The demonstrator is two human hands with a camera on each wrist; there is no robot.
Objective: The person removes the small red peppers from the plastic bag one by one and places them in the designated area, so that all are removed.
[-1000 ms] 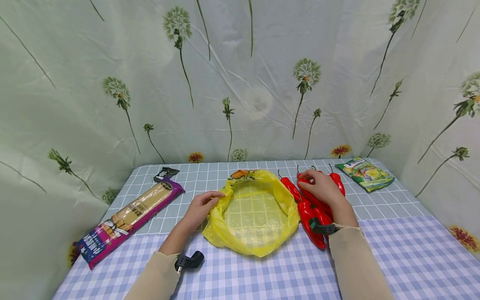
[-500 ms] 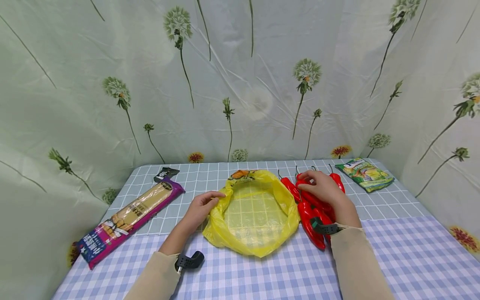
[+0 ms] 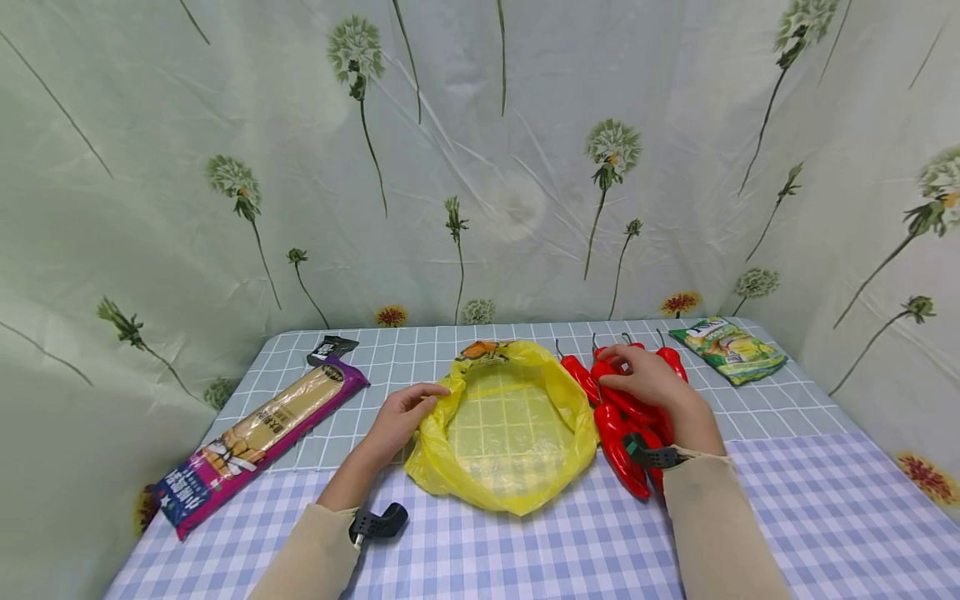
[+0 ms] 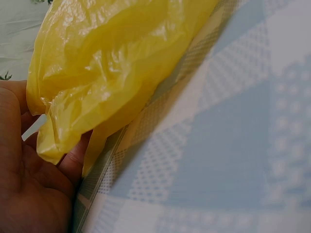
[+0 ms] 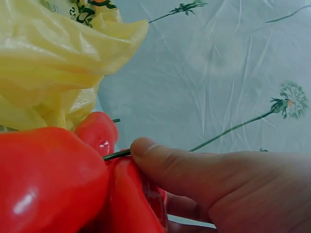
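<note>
A yellow plastic bag [image 3: 487,498] lies spread on the table with its mouth open upward. My left hand [image 3: 397,421] holds its left rim, with the thumb on one side and fingers behind the film [image 4: 112,63] in the left wrist view. On the right, several red chili peppers [image 3: 618,454] with green stems lie heaped against the bag. Over this heap my right hand [image 3: 656,387] grips one red chili pepper [image 5: 127,194], its thumb near the stem in the right wrist view. Another chili pepper [image 5: 43,179] fills the lower left there.
A long noodle packet [image 3: 262,433] lies slanted at the left, with a small black packet [image 3: 332,348] behind it. At the back right is a green and yellow packet [image 3: 731,350]. A checked cloth [image 3: 487,558] covers the front; a flowered curtain [image 3: 525,275] stands behind.
My right hand has shifted very slightly to the right over the chili peppers, and those under it have moved a little. My left hand and the bag have stayed put.
</note>
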